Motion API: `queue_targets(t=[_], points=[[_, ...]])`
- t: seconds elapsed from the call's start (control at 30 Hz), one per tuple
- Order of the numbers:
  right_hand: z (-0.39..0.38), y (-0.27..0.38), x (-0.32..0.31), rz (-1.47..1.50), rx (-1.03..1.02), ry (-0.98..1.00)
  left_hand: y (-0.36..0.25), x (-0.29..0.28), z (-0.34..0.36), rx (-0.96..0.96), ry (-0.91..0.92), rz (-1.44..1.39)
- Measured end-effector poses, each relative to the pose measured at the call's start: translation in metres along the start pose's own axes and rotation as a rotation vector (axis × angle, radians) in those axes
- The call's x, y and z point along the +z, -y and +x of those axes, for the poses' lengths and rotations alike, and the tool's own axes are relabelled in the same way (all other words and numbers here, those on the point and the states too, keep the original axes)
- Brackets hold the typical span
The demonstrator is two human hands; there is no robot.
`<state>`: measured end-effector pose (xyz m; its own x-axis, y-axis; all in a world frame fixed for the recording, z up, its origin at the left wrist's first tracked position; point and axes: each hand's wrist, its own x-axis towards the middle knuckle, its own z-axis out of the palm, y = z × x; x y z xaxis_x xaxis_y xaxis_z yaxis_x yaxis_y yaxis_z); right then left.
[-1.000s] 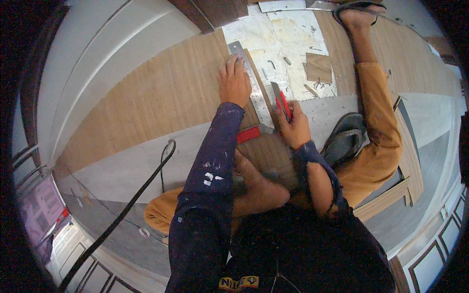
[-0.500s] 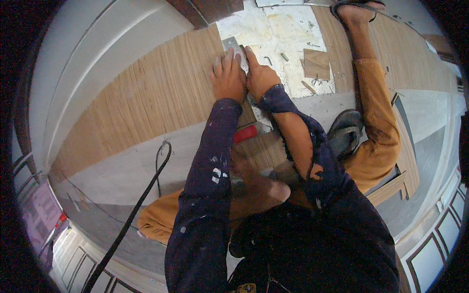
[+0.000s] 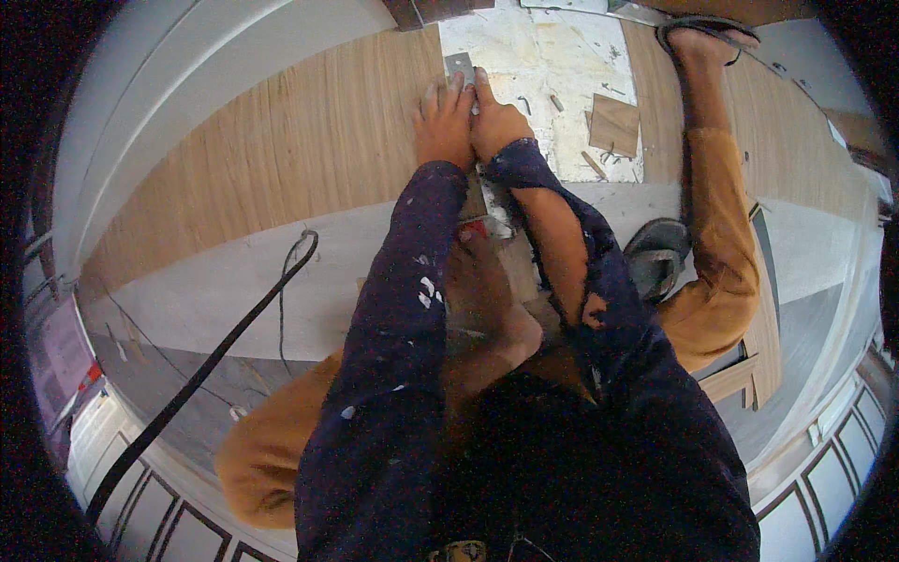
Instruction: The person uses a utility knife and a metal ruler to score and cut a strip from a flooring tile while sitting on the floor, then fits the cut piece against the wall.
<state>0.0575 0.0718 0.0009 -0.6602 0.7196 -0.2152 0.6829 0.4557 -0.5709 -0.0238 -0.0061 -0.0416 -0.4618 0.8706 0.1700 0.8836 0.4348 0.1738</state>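
My left hand [image 3: 444, 126] lies palm down with spread fingers on a narrow grey metal strip [image 3: 458, 63]. The strip runs along the border between the wood-look floor boards [image 3: 318, 122] and a whitish patch [image 3: 515, 42]. Close against it is my right hand [image 3: 499, 125], index finger stretched forward along the strip and the other fingers curled. Whatever those fingers hold is hidden. Below my wrists, my bare foot [image 3: 492, 290] rests by the strip's near end, partly covering a small red object [image 3: 476, 228].
A square wood-look offcut [image 3: 614, 125] and small scraps lie on the whitish patch. One sandal [image 3: 658, 258] sits off my foot, by my bent right leg [image 3: 726, 253]. A black cable [image 3: 206, 370] rises at left. Board pieces [image 3: 763, 318] lie at right.
The whole view has shifted slightly. My right hand has come closer to my left. My bare foot has slid forward over the red object, which now shows less. The strip stays along the board edge.
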Motion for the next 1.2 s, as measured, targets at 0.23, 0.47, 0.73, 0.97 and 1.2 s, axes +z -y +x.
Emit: queue_targets(t=[0.23,0.47,0.73,0.97,1.2], points=[[-0.01,0.009,-0.005,-0.033,0.075,0.083,0.005,-0.001,0.001,-0.001,-0.005,-0.027],[-0.044,-0.009,-0.006,-0.032,0.082,0.112,-0.004,-0.005,0.002,-0.005,-0.065,-0.112],[-0.007,0.006,-0.009,0.037,0.107,0.103,0.005,-0.005,-0.001,-0.008,-0.069,-0.1],[-0.009,0.012,-0.003,0.026,0.058,0.079,0.013,-0.006,-0.001,-0.013,-0.019,-0.007],[-0.047,-0.003,-0.004,-0.006,0.135,0.156,0.006,-0.008,0.0,-0.023,-0.033,-0.181]])
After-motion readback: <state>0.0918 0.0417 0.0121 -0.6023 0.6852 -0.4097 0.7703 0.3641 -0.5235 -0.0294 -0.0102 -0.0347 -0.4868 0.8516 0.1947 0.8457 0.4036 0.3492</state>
